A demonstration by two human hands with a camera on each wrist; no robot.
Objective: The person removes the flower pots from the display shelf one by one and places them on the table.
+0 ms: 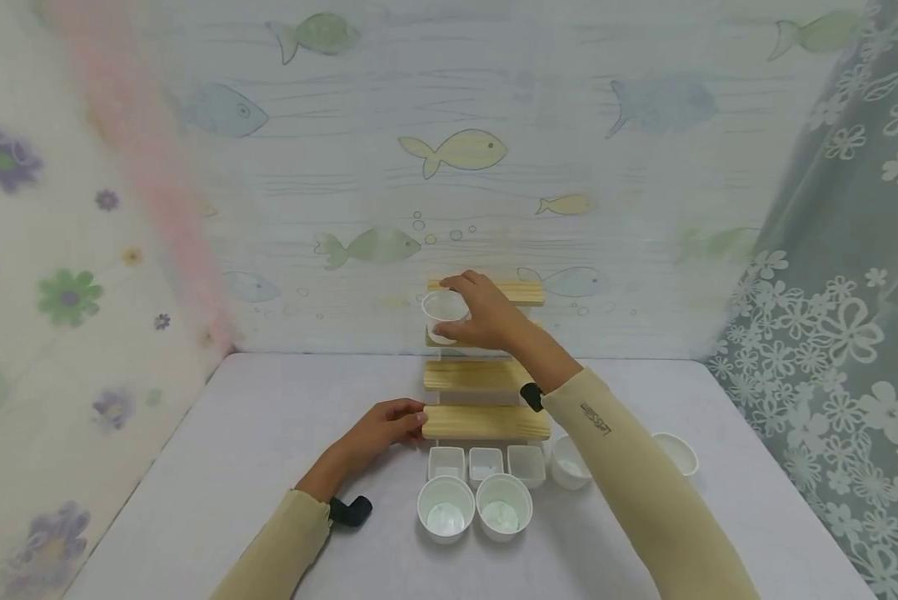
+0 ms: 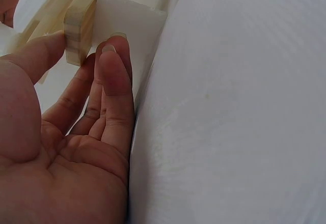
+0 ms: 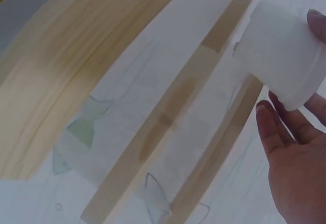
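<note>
My right hand holds a round white plastic cup between thumb and fingers, at the left end of the upper boards of a tiered wooden shelf. In the right wrist view the cup is seen side-on, with fingers on either side of its wider rim. Low at the shelf's left side, my left hand grips the end of the bottom board. The left wrist view shows the thumb against that board end and the other fingers bent behind it, beside a white side support.
Before the shelf stand several square white containers in a row. Two round cups sit nearer me. Another cup and a round white container lie to the right, partly behind my right sleeve. A fish-patterned curtain hangs behind.
</note>
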